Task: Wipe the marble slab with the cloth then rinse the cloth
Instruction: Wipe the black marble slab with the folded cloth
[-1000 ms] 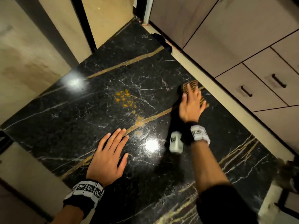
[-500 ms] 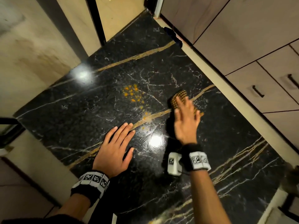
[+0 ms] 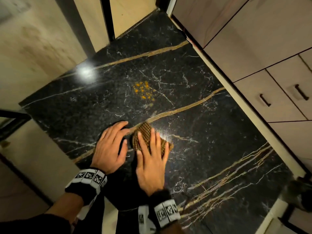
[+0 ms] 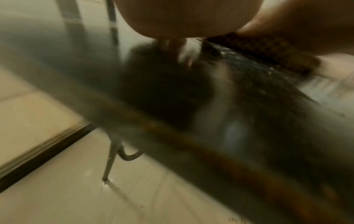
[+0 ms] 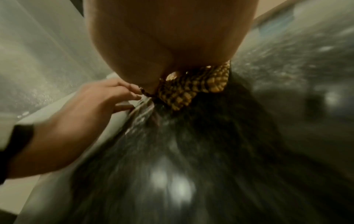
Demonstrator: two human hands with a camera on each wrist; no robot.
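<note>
The marble slab [image 3: 194, 115] is glossy black stone with gold veins. On it, the cloth [image 3: 146, 137] looks woven and ribbed. Beside the slab, matt wood-look drawers [image 3: 270, 105].

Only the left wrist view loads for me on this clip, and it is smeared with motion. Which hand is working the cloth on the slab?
Observer: In the head view the right hand presses flat on the checked cloth, fingers straight, near the front of the black marble slab.
Reviewer: Is there any dirt on the slab that I cannot see from here?
Observer: Yes. A patch of orange specks lies farther back on the slab, beyond the cloth and apart from it, not yet wiped.
</note>
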